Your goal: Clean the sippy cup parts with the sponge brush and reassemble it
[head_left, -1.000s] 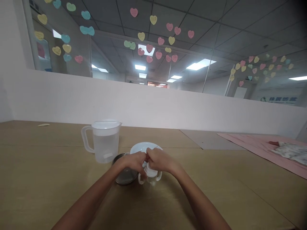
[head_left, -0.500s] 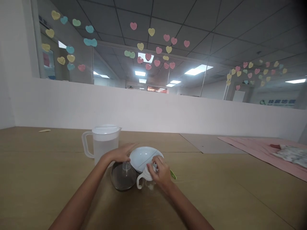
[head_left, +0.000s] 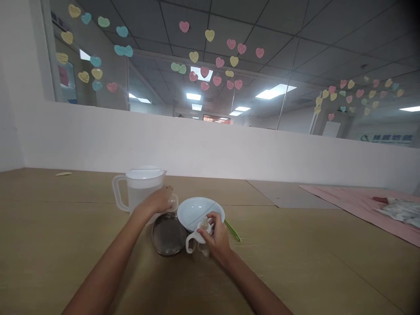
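My right hand [head_left: 217,238] is closed round a baby bottle top [head_left: 197,236] with white curved handles and a translucent teat pointing up. What sits under it is partly hidden and looks clear. My left hand [head_left: 159,200] is closed on a clear plastic cap [head_left: 174,202], beside the lidded pitcher [head_left: 144,186] that holds liquid. Below that hand lies a dark oval tray [head_left: 168,236]. Behind my right hand is a pale divided plate [head_left: 193,209], and a green-handled utensil [head_left: 232,229] sticks out at its right side.
A pink cloth [head_left: 334,201] with a patterned fabric piece [head_left: 400,212] lies on the right of the table. A grey sheet [head_left: 282,194] is at the back. A small yellow slip [head_left: 63,174] rests at the far left. The low white wall [head_left: 213,146] bounds the table behind.
The clear cap, earlier over the dark tray, has moved up and back in my left hand. The bottle top's teat now shows more between my right fingers. The view has shifted slightly.
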The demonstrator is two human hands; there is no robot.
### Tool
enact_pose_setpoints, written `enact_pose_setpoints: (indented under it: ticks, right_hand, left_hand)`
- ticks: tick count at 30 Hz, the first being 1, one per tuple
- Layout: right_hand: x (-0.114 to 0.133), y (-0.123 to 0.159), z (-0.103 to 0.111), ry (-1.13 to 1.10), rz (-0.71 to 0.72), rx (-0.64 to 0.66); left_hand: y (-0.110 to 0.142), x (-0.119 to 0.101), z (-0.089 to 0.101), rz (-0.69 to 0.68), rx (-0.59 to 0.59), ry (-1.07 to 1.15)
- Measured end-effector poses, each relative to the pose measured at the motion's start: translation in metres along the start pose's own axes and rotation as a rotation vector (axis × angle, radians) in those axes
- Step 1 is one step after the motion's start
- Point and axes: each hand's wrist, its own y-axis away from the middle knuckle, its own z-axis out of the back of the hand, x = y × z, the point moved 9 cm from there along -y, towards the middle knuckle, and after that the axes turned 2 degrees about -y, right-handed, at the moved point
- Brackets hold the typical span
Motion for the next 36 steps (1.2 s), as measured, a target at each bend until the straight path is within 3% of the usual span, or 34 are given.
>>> enact_pose_setpoints:
  ticks: [2,4,7,10,15,22,32,36]
  right_hand:
    - [-0.001,0.000,-0.001,-0.030,0.003,-0.004]
    - [-0.003,0.001,-0.002,-0.072,0.002,-0.010]
    - [-0.002,0.000,0.001,-0.093,0.013,-0.037]
    - [0.005,0.000,0.005,-0.033,0.076,-0.054]
    - [0.019,0.003,-0.003,0.127,0.186,0.038]
    - [0.027,0.004,0.000,0.250,0.238,-0.059]
    - [0.030,0.000,-0.002,0.327,0.228,-0.042]
    - [0.035,0.001,-0.002,0.363,0.290,-0.037]
  left_hand:
    - [0.017,-0.029,0.023,-0.143,0.011,0.128]
    - [0.033,-0.063,0.033,-0.276,0.063,0.212]
    - [0.047,-0.101,0.022,-0.365,0.127,0.176]
    - [0.047,-0.118,-0.001,-0.387,0.200,0.129]
    - [0.040,-0.112,-0.014,-0.370,0.227,0.134]
    - [0.036,-0.104,-0.013,-0.295,0.238,0.232]
    - [0.029,-0.098,-0.022,-0.294,0.255,0.232]
    - [0.031,-0.098,-0.027,-0.299,0.271,0.186]
